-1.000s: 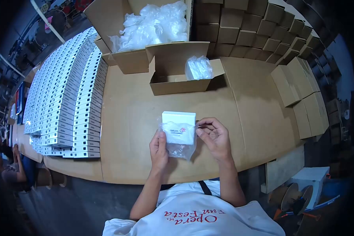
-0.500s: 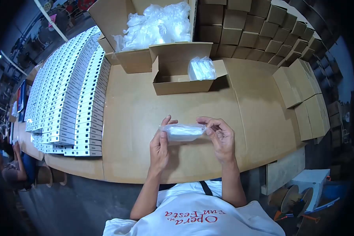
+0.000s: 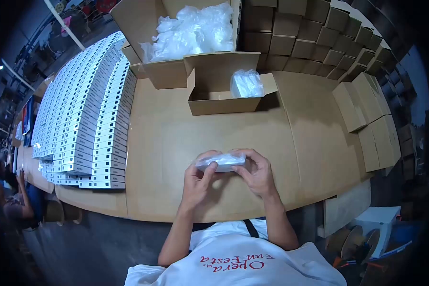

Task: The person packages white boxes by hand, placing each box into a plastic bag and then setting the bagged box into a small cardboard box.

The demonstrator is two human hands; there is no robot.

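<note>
A small item wrapped in clear plastic (image 3: 220, 162) is held level above the table, close to my body. My left hand (image 3: 199, 180) grips its left end, with the thumb on the near side. Around the right end are the fingers and thumb of my right hand (image 3: 259, 175). Beyond the hands stands an open brown carton (image 3: 224, 107), where similar plastic-wrapped items (image 3: 247, 84) rest upright at its right end.
Tall stacks of white boxes (image 3: 107, 143) line the left of the table (image 3: 167, 143). A large carton (image 3: 167, 75) of clear plastic bags (image 3: 195, 31) stands at the back. Brown boxes (image 3: 376, 138) sit at the right, more behind. Another person (image 3: 21, 200) is far left.
Both hands have closed in on the wrapped item, and the right hand has moved left. The plastic's ends, which stuck out before, are now folded in under the fingers.
</note>
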